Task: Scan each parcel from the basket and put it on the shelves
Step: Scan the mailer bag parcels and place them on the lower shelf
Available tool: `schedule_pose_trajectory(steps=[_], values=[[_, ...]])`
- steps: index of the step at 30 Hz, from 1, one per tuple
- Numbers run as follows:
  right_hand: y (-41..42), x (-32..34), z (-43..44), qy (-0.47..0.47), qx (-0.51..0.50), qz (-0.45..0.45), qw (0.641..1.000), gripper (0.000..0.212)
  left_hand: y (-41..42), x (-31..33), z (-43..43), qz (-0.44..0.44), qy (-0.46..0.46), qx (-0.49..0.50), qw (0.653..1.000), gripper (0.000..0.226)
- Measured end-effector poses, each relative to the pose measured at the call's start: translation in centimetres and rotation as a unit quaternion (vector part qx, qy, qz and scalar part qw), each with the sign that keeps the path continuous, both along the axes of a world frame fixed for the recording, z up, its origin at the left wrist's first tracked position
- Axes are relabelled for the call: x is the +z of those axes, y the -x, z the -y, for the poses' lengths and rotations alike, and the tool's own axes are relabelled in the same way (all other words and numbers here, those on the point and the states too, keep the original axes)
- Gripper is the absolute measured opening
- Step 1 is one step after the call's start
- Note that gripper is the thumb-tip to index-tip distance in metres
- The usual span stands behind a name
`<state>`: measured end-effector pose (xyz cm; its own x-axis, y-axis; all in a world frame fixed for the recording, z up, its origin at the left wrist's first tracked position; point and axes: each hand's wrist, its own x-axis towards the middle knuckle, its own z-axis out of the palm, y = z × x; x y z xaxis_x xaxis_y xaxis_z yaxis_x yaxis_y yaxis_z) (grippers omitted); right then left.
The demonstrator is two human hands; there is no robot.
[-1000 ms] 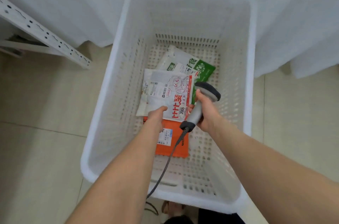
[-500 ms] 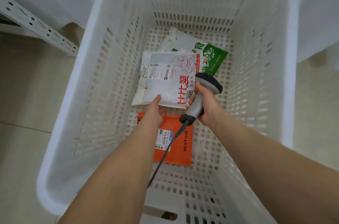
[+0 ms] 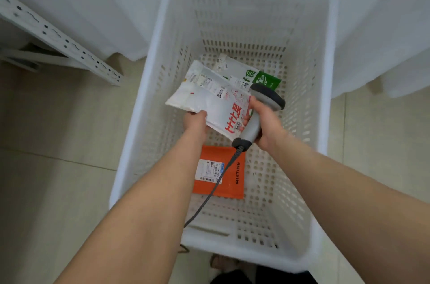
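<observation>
Pale floor tiles (image 3: 58, 167) and a white curtain (image 3: 116, 4) surround a white perforated basket (image 3: 329, 97); a shelf upright (image 3: 58, 37) stands well to its left. Both forearms reach down inside. The left hand (image 3: 195, 121) pinches the near edge of a white parcel (image 3: 209, 97), held tilted above the basket floor. The right hand (image 3: 263, 125) grips a grey scanner (image 3: 267, 97) just beside the parcel's right edge. An orange parcel (image 3: 232, 190) lies flat below, a green-and-white parcel (image 3: 265, 78) near the far wall.

white parcel (image 3: 209, 100) raised, tilted | orange parcel (image 3: 232, 188) flat in basket (image 3: 256, 16)
</observation>
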<state>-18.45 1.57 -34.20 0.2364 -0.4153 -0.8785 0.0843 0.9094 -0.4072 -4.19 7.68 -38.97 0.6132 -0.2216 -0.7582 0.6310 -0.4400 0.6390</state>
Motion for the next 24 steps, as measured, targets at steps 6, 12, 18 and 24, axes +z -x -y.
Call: schedule_pose_trajectory(steps=[6, 12, 18, 24], values=[[0.2, 12.2, -1.6, 0.012, -0.004, -0.013, 1.000, 0.027, -1.3, 13.4, -1.3, 0.041, -0.020, -0.074, 0.996, 0.015], [0.3, 25.3, -4.4, 0.061, 0.024, -0.007, 0.998, 0.041, -2.3, 28.5, -2.2, 0.038, 0.017, -0.133, 0.990, 0.017], [0.8, 37.5, -6.0, 0.097, 0.003, -0.008, 0.995, 0.031, -3.2, 41.8, -3.8, 0.071, 0.050, -0.147, 0.985, 0.016], [2.2, 46.7, -8.3, 0.130, -0.035, -0.026, 0.990, 0.012, -3.6, 51.7, -6.4, 0.078, 0.094, -0.169, 0.978, 0.013]])
